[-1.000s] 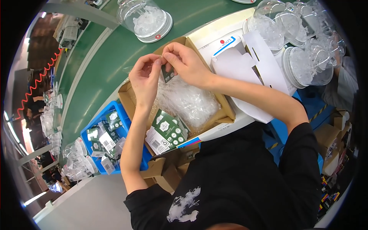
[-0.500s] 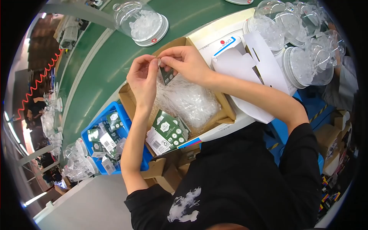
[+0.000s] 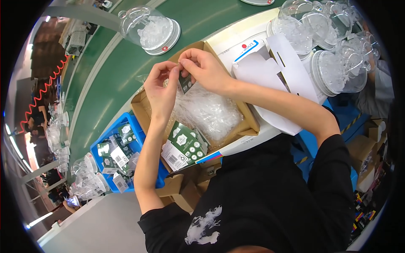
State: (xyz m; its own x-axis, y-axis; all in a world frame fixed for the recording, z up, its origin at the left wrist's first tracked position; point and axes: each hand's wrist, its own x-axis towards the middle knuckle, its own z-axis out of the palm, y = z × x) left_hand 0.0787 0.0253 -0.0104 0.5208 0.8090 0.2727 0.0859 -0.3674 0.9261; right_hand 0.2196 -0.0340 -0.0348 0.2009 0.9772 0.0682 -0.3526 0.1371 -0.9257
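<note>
My left hand (image 3: 162,86) and my right hand (image 3: 206,71) meet fingertip to fingertip over the far part of an open cardboard box (image 3: 249,120). A small dark green card tag (image 3: 185,83) shows below my right fingers, which are closed around its upper part. My left thumb and forefinger pinch at its top; what lies between them is too small to make out. Beneath my hands, the box holds a heap of thin clear plastic strands (image 3: 211,114). Green and white printed cards (image 3: 181,145) rest at its near left corner.
A blue bin (image 3: 141,126) of green and white tags stands left of the box. Glass domes on white bases line the right (image 3: 333,74), and one dome (image 3: 152,31) sits on the green conveyor (image 3: 109,80). White cut paper sheets (image 3: 270,80) lie right of the box.
Both hands have shifted slightly to the right, with the tag still at the fingertips. On the conveyor, the glass dome has moved a little left and nearer.
</note>
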